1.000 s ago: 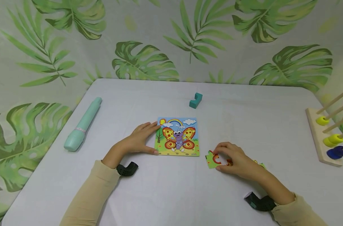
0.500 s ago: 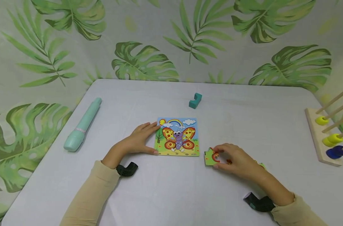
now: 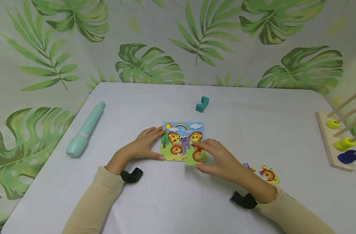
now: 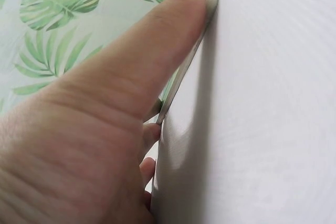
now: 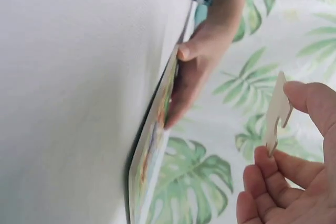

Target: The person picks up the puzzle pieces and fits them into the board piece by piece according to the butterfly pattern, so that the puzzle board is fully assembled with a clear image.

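Right hand (image 3: 220, 157) has its grip pinched on a jigsaw piece (image 3: 192, 158), thumb on one edge, fingertips on the other. Piece is green with a red-orange ring; in the head view it overlaps the 5 o'clock part of the butterfly picture board (image 3: 171, 154). Right wrist view shows it held up, apart from the board, pale back visible. Board lies flat on the white desk (image 3: 154, 201). Left hand (image 3: 144, 144) is at the board's 9 o'clock edge, grip spread, fingers fairly straight, thumb touching near the 8 o'clock corner; left wrist view shows the thumb on the board edge. Out at 4 o'clock from the board, two loose pieces lie near each other: a swirl-patterned piece (image 3: 268, 175) and a purple piece (image 3: 248, 167), the latter partly hidden by the right arm. Teal block (image 3: 202, 104) sits at 1 o'clock. Mint-green toy (image 3: 85, 130) lies well apart at 9 o'clock, slanted, wide end toward 7. Wooden bead stand (image 3: 331, 143) with yellow and blue beads at 3 o'clock, far side. Leaf-print cloth (image 3: 154, 22) behind, at 12.
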Tool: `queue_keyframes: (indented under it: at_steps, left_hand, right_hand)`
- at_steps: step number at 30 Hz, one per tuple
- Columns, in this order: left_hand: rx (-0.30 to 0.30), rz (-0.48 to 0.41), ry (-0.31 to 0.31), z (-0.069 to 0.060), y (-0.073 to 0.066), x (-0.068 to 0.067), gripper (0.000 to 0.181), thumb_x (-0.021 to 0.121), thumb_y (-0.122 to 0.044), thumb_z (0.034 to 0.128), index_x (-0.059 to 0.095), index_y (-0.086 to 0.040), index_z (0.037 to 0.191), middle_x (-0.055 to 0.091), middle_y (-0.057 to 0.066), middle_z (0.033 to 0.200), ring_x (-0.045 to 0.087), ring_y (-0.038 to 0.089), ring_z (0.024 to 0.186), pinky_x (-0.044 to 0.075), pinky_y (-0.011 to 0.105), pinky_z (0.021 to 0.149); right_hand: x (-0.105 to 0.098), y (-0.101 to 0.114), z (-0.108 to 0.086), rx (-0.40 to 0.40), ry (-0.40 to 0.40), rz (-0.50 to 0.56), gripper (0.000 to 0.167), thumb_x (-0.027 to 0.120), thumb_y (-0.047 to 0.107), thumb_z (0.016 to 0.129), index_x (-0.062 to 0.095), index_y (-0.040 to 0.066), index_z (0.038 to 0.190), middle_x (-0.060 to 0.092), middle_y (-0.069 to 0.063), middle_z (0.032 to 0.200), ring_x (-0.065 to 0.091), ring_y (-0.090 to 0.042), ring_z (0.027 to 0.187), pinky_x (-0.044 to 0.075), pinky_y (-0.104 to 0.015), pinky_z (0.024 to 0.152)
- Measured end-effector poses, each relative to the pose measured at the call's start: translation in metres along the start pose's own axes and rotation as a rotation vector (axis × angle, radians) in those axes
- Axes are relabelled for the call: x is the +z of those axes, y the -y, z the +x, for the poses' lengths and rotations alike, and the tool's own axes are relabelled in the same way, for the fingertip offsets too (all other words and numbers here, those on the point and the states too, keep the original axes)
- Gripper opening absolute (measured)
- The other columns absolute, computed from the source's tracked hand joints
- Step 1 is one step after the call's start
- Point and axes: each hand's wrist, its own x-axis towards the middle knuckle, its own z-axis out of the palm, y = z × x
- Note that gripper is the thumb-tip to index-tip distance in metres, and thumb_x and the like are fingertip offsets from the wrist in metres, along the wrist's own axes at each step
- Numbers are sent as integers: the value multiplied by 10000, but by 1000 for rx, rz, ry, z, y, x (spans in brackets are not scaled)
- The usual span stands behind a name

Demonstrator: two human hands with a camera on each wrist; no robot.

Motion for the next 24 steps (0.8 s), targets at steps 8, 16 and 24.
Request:
queue_keyframes:
  at_steps: [8,16,24]
  left_hand:
    - [-4,1,3,0,0,0,1003,665,-626,654,225,-183,1439,122,3,1490,43,246,1343,76,471,1049]
    - [2,9,-1,1,0,-1,1005,668,-626,649,235,-174,1436,135,24,1488,55,257,1341,72,473,1048]
    - [14,23,-28,-1,-4,0,980,673,-615,647,291,-144,1416,173,48,1477,124,283,1328,105,471,1047]
  right_hand:
    - [33,-9,41,85,34,38,526,744,217,727,566,42,1190,496,-26,961,480,-198,863,462,-300,671]
    - [59,-25,56,104,116,-78,516,732,301,740,582,44,1162,487,3,894,434,-122,798,397,-242,647]
    - [69,-24,63,107,118,-166,532,740,319,723,592,73,1171,462,19,829,389,-106,740,346,-253,621]
